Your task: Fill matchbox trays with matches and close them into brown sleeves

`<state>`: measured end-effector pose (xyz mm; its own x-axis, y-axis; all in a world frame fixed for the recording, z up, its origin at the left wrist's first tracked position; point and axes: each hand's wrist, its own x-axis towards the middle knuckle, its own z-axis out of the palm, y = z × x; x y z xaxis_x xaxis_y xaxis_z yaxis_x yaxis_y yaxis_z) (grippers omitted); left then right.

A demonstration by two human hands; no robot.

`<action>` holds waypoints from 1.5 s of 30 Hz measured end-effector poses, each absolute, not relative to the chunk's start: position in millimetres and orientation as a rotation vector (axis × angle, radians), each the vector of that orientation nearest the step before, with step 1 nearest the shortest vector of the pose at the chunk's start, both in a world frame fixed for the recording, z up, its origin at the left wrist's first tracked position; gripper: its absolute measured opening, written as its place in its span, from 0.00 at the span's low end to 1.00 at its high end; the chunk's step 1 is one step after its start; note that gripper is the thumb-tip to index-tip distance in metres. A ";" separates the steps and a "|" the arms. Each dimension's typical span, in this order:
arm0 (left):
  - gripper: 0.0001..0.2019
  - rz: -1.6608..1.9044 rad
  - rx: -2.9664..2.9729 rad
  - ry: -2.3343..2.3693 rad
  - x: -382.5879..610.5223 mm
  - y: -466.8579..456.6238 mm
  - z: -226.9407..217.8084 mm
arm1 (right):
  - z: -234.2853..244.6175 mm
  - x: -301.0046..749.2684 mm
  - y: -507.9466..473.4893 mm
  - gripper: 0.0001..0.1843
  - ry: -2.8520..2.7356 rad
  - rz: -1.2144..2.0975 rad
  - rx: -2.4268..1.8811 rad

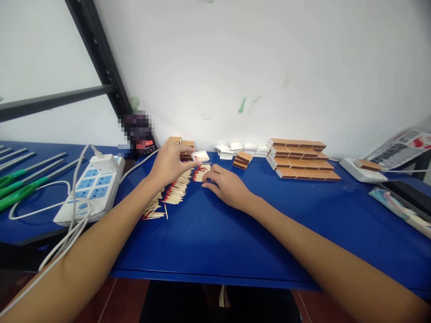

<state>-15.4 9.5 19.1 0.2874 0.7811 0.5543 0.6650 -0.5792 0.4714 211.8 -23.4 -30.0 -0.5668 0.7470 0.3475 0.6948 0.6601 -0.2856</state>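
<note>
My left hand [170, 163] pinches a small white matchbox tray [201, 155] just above the blue table [215, 233]. My right hand [226, 185] rests palm down on the table, its fingers curled on a small bunch of red-tipped matches [201, 172]. A long row of loose matches [168, 195] stretches from under my left hand toward the near left.
Stacks of brown matchbox sleeves [299, 159] and white inner trays [240, 147] line the wall. A white power strip [92, 186] with cables lies at left, beside green-handled tools [20, 186]. A phone [409, 195] and another white strip [358, 170] sit at right.
</note>
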 end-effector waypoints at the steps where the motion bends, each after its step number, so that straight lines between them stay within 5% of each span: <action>1: 0.16 1.165 2.403 1.356 -15.2 9.7 18.5 | -31.1 210.6 -22.5 0.04 -2.439 0.172 -1.136; 45: 0.18 0.931 2.476 1.142 -2.0 1.2 12.6 | -15.7 239.7 -14.2 0.06 -2.290 0.068 -1.185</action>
<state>-2.0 1.2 12.6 0.4858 0.7529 0.4440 0.5868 -0.6574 0.4727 239.7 -14.2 -15.7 -0.4567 0.7670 0.4507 0.7387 0.6093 -0.2882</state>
